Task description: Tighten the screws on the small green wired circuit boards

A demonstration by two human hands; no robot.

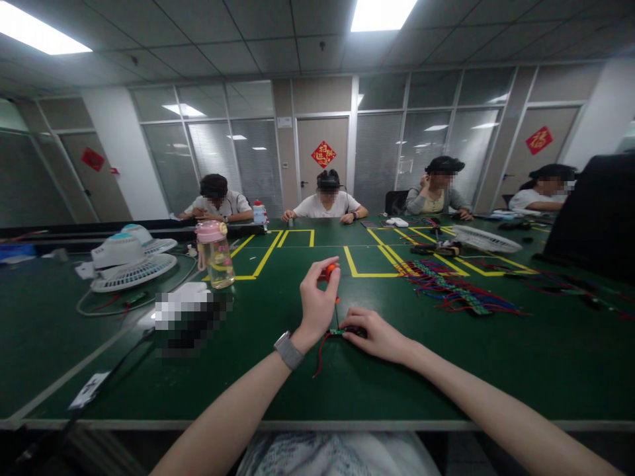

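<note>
My left hand (317,297) is raised a little above the green table (278,377), its fingers pinched on a small orange-red tool (329,270). A watch sits on that wrist. My right hand (377,334) rests on the table just to the right, fingers curled and pressing down a small green circuit part (338,332) with thin red wires (321,350) trailing toward me. What lies under the right fingers is partly hidden.
A pile of coloured wire harnesses (446,287) lies at right. A pink-lidded water bottle (215,254) and white desk fans (129,261) stand at left, another fan (486,239) at far right. Several people sit along the far edge. Yellow lines mark the table.
</note>
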